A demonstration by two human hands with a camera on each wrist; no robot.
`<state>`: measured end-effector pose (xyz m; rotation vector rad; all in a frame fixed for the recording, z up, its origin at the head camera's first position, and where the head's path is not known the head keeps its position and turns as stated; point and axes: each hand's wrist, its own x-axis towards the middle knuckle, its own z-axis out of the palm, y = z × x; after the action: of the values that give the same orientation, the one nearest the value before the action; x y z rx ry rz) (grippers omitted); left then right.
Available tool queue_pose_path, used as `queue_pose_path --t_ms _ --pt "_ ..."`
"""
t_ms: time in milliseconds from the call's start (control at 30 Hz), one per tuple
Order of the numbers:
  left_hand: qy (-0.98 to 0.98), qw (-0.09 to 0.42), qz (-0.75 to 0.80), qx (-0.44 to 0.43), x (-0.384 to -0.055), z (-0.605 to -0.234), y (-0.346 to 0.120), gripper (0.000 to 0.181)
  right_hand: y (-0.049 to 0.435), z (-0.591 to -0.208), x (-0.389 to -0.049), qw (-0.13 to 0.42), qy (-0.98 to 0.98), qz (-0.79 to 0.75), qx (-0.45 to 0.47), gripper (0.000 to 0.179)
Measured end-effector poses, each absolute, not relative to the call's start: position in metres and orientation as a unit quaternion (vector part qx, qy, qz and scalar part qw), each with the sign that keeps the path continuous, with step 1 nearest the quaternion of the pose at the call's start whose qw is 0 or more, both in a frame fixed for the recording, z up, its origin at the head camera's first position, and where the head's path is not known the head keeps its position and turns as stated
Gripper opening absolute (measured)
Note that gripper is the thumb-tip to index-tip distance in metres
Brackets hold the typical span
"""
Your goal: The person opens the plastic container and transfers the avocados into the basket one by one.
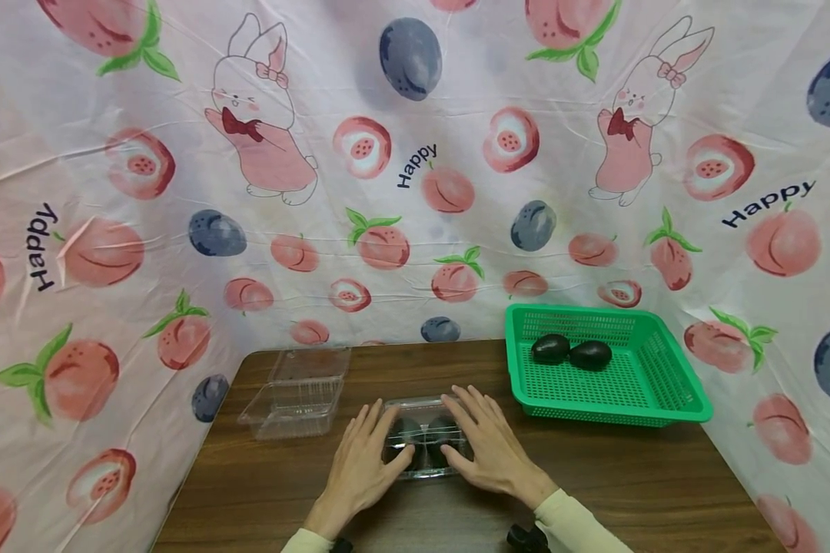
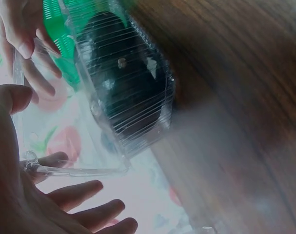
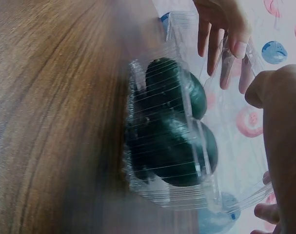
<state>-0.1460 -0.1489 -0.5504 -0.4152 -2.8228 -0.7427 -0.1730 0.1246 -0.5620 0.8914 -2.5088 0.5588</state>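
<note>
A clear plastic clamshell box (image 1: 425, 474) stands on the table in front of me with dark avocados (image 2: 123, 73) inside. Its transparent lid (image 3: 235, 131) tilts up above the ribbed base in the wrist views. My left hand (image 1: 363, 465) spreads over the box's left side, thumb at the front and fingers reaching back. On the other side my right hand (image 1: 491, 449) mirrors it, fingers extended and thumb bent inward. Both hands touch the lid with loosely spread fingers. Through the ribbed wall, two dark avocados (image 3: 179, 146) show side by side in the right wrist view.
At the back right, a green perforated basket (image 1: 609, 412) holds two dark avocados (image 1: 590, 355). An open clear clamshell box (image 1: 297, 411) stands at the back left. A fruit-and-rabbit print curtain (image 1: 387, 223) surrounds the brown wooden table (image 1: 242, 491) at the back and sides.
</note>
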Motion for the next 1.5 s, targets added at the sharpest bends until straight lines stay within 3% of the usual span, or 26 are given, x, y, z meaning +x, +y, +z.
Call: queue_pose_path --t_ms 467,833,1500 --pt "-0.931 0.191 -0.253 -0.178 -0.145 -0.540 -0.154 0.088 0.127 -0.536 -0.173 0.221 -0.905 0.187 0.310 0.091" --pt "-0.921 0.227 -0.243 -0.204 -0.143 -0.535 -0.156 0.097 0.132 -0.527 -0.174 0.220 -0.910 0.173 0.305 0.094" --pt "-0.926 0.187 -0.251 -0.211 -0.163 -0.522 -0.159 0.102 0.152 -0.521 -0.159 0.244 -0.909 0.168 0.293 0.101"
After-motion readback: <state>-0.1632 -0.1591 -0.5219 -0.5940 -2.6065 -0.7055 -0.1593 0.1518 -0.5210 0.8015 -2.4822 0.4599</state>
